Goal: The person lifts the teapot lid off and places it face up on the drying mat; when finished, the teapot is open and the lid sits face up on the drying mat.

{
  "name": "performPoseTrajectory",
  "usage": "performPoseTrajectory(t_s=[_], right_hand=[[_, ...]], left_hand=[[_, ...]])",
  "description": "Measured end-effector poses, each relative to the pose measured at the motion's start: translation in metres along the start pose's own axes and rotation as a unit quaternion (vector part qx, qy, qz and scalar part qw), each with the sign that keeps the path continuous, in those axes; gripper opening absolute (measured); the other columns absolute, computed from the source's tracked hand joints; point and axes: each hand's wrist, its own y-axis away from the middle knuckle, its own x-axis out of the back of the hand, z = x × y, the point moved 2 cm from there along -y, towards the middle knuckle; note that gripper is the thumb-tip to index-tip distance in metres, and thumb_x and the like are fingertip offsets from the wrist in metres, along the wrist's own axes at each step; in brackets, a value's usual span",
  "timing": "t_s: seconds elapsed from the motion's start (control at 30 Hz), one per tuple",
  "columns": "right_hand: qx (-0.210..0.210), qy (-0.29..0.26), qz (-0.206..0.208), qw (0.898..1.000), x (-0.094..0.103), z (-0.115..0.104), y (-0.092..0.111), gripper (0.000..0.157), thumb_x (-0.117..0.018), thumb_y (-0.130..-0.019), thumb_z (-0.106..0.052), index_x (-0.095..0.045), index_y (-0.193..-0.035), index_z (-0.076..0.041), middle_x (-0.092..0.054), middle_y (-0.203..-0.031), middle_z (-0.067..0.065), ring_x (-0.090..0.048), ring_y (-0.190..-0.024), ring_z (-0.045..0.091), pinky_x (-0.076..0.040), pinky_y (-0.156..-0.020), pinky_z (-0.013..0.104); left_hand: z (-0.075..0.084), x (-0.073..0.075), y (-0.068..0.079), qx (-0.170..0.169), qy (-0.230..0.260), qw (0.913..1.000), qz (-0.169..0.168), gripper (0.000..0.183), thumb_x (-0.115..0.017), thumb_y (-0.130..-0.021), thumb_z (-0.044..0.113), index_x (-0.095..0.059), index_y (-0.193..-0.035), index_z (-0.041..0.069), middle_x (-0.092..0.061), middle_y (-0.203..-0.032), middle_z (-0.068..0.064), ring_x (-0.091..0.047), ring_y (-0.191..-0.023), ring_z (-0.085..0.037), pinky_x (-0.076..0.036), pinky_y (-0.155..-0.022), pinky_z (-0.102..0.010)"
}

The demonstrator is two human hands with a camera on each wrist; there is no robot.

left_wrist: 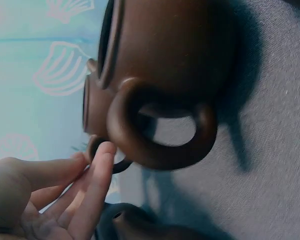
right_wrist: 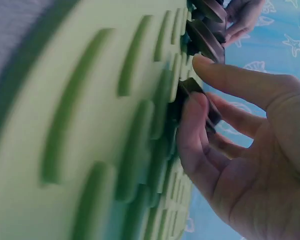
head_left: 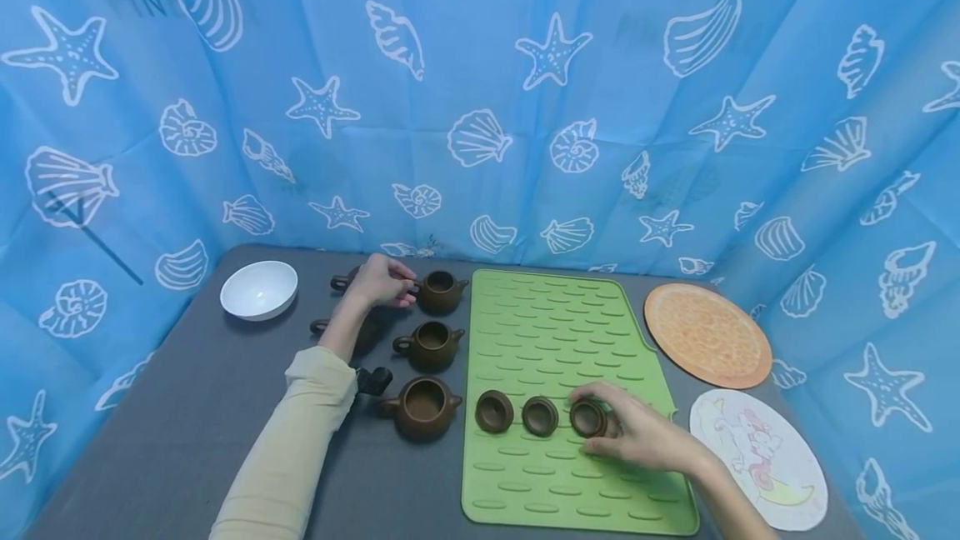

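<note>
My left hand (head_left: 382, 282) is at the handle of the farthest brown teapot (head_left: 440, 298); in the left wrist view its thumb and fingertips pinch that handle (left_wrist: 93, 144). Nearer stand a middle teapot (head_left: 431, 347) and a front teapot (head_left: 424, 412), both lidless. Two more teapots, partly hidden, stand under and behind my left arm. On the green mat (head_left: 555, 482), my right hand (head_left: 637, 432) curls its thumb and fingers round the rightmost small brown lid (head_left: 587, 418). Beside it lie a middle lid (head_left: 540, 417) and a left lid (head_left: 494, 412), hollow sides up.
A white bowl (head_left: 258, 290) stands at the back left of the grey table (head_left: 172, 440). Right of the mat lie a round orange-brown placemat (head_left: 707, 334) and a white one with a drawing (head_left: 757, 458). A blue shell-patterned curtain (head_left: 480, 90) hangs behind.
</note>
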Motion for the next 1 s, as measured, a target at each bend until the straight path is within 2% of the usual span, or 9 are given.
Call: performPoseTrajectory(t_s=[0.23,0.43,0.6,0.73,0.87,1.0], right_hand=[[-0.003,0.024,0.040,0.999,0.012,-0.011,-0.010,0.054,-0.081,-0.098,-0.026,-0.059,-0.144,-0.005,-0.066,-0.135,0.020,-0.053,-0.064,-0.001,-0.050,-0.058,0.024],[0.007,0.009,0.069,0.998,0.011,-0.024,-0.023,0.046,-0.080,-0.100,-0.023,-0.063,-0.140,-0.008,-0.068,-0.133,0.020,-0.058,-0.068,0.001,-0.051,-0.058,0.025],[0.028,-0.006,0.073,0.997,0.006,-0.036,-0.036,0.040,-0.080,-0.100,-0.022,-0.066,-0.135,-0.010,-0.070,-0.129,0.020,-0.061,-0.071,0.003,-0.053,-0.057,0.026],[0.042,-0.015,0.063,0.997,0.002,-0.045,-0.050,0.037,-0.079,-0.100,-0.021,-0.067,-0.134,-0.014,-0.069,-0.128,0.020,-0.063,-0.073,0.003,-0.055,-0.060,0.027],[0.046,-0.027,0.045,0.998,-0.001,-0.057,-0.067,0.035,-0.078,-0.102,-0.023,-0.066,-0.135,-0.016,-0.069,-0.130,0.021,-0.066,-0.077,0.006,-0.057,-0.064,0.027],[0.045,-0.039,0.027,0.998,-0.003,-0.067,-0.087,0.035,-0.076,-0.103,-0.024,-0.066,-0.136,-0.017,-0.069,-0.135,0.020,-0.068,-0.079,0.009,-0.057,-0.066,0.027]], left_hand=[[0.009,0.019,0.010,-0.006,-0.035,0.9989,-0.032,0.029,-0.059,-0.110,0.004,-0.069,-0.134,-0.008,-0.072,-0.126,-0.030,-0.080,-0.094,-0.025,-0.067,-0.094,-0.043],[0.009,0.049,0.017,-0.021,-0.044,0.9974,-0.053,0.030,-0.057,-0.111,0.003,-0.067,-0.135,-0.011,-0.069,-0.133,-0.034,-0.078,-0.093,-0.022,-0.068,-0.088,-0.035],[-0.003,0.076,0.021,-0.037,-0.067,0.9964,-0.038,0.030,-0.058,-0.110,0.002,-0.067,-0.133,-0.015,-0.072,-0.125,-0.033,-0.076,-0.086,-0.016,-0.068,-0.082,-0.031],[-0.015,0.093,0.021,-0.047,-0.084,0.9954,0.002,0.028,-0.061,-0.108,0.002,-0.069,-0.128,-0.015,-0.074,-0.120,-0.033,-0.076,-0.082,-0.014,-0.066,-0.076,-0.027],[-0.025,0.102,0.020,-0.036,-0.086,0.9951,0.031,0.026,-0.063,-0.107,0.002,-0.070,-0.126,-0.014,-0.075,-0.116,-0.032,-0.077,-0.081,-0.014,-0.065,-0.073,-0.024],[-0.036,0.105,0.018,-0.013,-0.076,0.9968,0.018,0.029,-0.060,-0.108,0.001,-0.067,-0.130,-0.016,-0.076,-0.109,-0.028,-0.077,-0.080,-0.014,-0.066,-0.073,-0.025]])
